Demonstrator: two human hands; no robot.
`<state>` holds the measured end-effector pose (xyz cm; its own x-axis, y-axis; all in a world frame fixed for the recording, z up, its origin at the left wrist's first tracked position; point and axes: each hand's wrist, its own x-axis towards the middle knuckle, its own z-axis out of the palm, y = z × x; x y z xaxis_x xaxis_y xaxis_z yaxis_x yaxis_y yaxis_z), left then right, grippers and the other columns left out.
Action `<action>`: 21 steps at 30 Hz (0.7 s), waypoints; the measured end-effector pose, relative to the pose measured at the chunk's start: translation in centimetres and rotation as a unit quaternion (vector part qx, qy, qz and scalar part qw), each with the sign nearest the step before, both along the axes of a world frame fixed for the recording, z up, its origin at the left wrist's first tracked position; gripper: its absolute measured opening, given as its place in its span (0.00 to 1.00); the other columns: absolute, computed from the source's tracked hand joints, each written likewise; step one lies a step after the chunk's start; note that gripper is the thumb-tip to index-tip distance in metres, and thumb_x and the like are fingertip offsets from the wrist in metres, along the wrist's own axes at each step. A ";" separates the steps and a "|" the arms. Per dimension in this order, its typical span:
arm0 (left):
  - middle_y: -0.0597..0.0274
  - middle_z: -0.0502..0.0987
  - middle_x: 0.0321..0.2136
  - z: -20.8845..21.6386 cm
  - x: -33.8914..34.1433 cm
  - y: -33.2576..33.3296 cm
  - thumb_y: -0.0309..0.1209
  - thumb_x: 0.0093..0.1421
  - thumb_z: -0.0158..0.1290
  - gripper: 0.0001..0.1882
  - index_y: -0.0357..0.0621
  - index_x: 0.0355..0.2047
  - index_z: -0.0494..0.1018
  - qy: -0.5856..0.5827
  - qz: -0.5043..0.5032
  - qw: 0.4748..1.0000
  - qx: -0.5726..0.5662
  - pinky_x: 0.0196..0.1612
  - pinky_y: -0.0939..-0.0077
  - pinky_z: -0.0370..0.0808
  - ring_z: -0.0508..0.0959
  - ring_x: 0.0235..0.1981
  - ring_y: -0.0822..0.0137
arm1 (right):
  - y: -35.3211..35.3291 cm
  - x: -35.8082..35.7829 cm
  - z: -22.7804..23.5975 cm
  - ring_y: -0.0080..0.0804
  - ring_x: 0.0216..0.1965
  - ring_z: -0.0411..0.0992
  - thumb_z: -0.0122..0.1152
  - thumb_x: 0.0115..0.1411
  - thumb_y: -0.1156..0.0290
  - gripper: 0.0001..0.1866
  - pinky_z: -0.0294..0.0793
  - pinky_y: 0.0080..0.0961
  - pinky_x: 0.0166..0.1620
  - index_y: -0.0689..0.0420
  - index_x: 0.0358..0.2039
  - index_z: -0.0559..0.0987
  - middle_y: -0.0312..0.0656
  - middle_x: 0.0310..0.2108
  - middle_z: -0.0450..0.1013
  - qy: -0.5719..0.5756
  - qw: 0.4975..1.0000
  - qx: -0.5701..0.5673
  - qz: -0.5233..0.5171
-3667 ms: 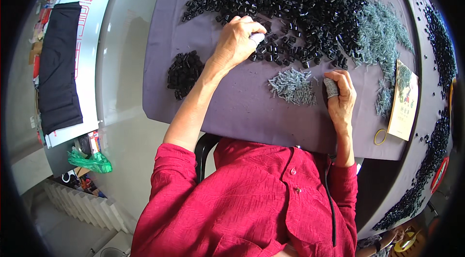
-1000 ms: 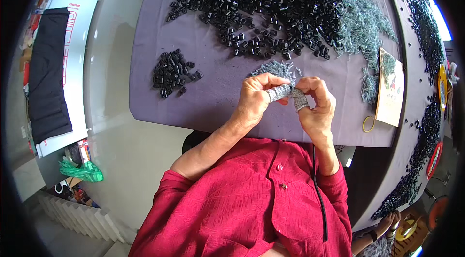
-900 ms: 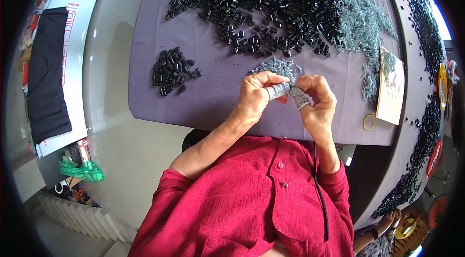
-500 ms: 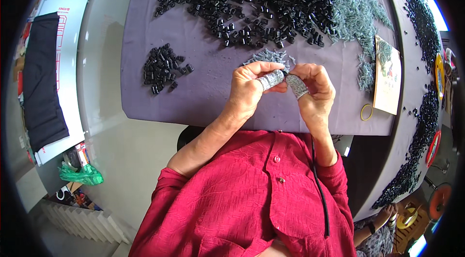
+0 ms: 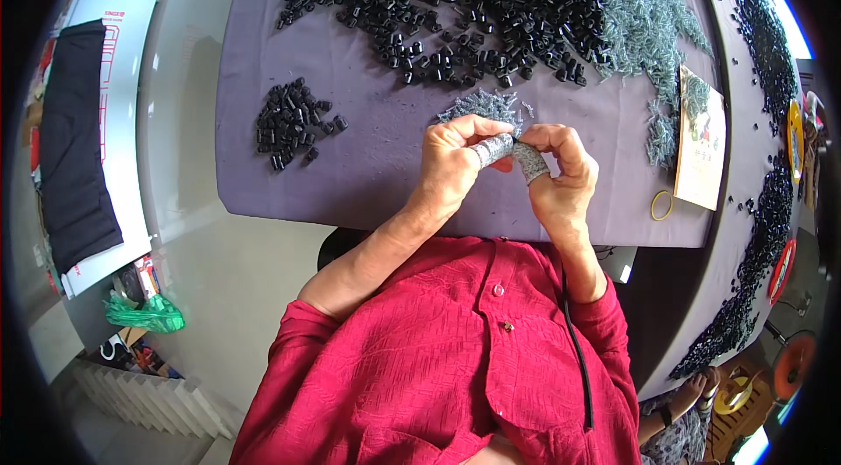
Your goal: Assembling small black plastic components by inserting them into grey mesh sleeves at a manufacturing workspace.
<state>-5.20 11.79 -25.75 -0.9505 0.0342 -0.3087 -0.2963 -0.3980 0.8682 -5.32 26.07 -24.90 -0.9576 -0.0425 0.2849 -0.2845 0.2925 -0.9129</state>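
Note:
My left hand (image 5: 449, 158) and my right hand (image 5: 562, 169) meet over the near part of the table, fingers bent in a pinch. Each thumb wears a grey speckled cover, and the two covered tips touch. Between them a dark sliver shows, seemingly a small black plastic piece (image 5: 515, 139), mostly hidden by the fingers. Just beyond lies a little heap of silvery screws (image 5: 484, 104). A small pile of short black plastic pieces (image 5: 293, 122) sits to the left. Across the far side spreads a large mass of the same black pieces (image 5: 455, 1).
More screws (image 5: 646, 23) are heaped at the far right, beside a printed booklet (image 5: 701, 141) and a yellow rubber band (image 5: 662, 205). On a second table at the right lie many black pieces (image 5: 760, 228). Another person's hands (image 5: 701, 384) show at its near end.
My right hand has shifted slightly left and down, and its thumb has turned more upright. The dark piece between the thumbs shows less. Both piles beside the hands look the same.

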 end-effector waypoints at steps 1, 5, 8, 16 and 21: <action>0.59 0.79 0.27 -0.3 0.2 0.0 0.17 0.56 0.49 0.09 0.35 0.35 0.77 -0.010 -0.003 1.000 0.018 0.28 0.77 0.78 0.79 0.24 0.70 | 0.1 0.1 0.1 0.26 0.29 0.73 0.60 0.44 0.89 0.14 0.72 0.20 0.37 0.60 0.31 0.74 0.39 0.28 0.74 -0.007 1.000 0.000 0.002; 0.56 0.78 0.32 -1.2 0.3 -0.6 0.17 0.57 0.49 0.08 0.36 0.36 0.77 -0.043 -0.001 0.998 0.054 0.33 0.71 0.80 0.79 0.29 0.67 | -0.1 -0.4 0.3 0.29 0.29 0.74 0.62 0.44 0.86 0.14 0.73 0.22 0.35 0.60 0.32 0.75 0.41 0.28 0.75 -0.031 0.998 0.051 0.013; 0.56 0.78 0.31 -1.4 -0.2 -1.2 0.20 0.59 0.47 0.08 0.35 0.37 0.75 -0.047 0.011 0.995 0.089 0.35 0.68 0.80 0.79 0.30 0.66 | -0.7 -1.2 0.5 0.32 0.29 0.75 0.61 0.44 0.87 0.14 0.74 0.25 0.33 0.60 0.33 0.75 0.43 0.29 0.74 -0.015 0.997 0.063 0.036; 0.53 0.78 0.30 -0.5 -0.7 -2.2 0.21 0.60 0.47 0.08 0.36 0.39 0.73 -0.088 0.041 0.990 0.105 0.34 0.72 0.79 0.78 0.26 0.68 | 1.1 -6.0 -0.1 0.43 0.31 0.73 0.50 0.42 0.88 0.16 0.73 0.31 0.35 0.61 0.33 0.75 0.46 0.31 0.72 0.021 0.982 0.180 0.054; 0.52 0.78 0.31 -0.8 -0.6 -2.3 0.21 0.60 0.47 0.08 0.36 0.39 0.73 -0.090 0.046 0.986 0.135 0.34 0.73 0.79 0.78 0.26 0.68 | 0.7 -7.9 -1.9 0.47 0.33 0.70 0.50 0.39 0.86 0.19 0.72 0.35 0.37 0.60 0.35 0.75 0.47 0.30 0.69 0.036 0.955 0.295 0.002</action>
